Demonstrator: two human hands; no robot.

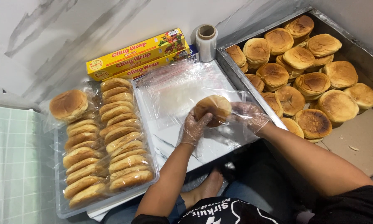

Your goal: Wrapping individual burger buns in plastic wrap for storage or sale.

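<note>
My left hand, in a thin clear glove, grips a round golden bun from below and the left. My right hand, also gloved, holds a clear plastic bag around the bun's right side. The bun is partly inside the bag, above a stack of flat clear bags on a white marble-look board.
A clear tray at the left holds two rows of bagged buns. A metal tray at the right is piled with loose browned buns. Yellow cling film boxes and a film roll lie at the back. My bare foot rests below the board.
</note>
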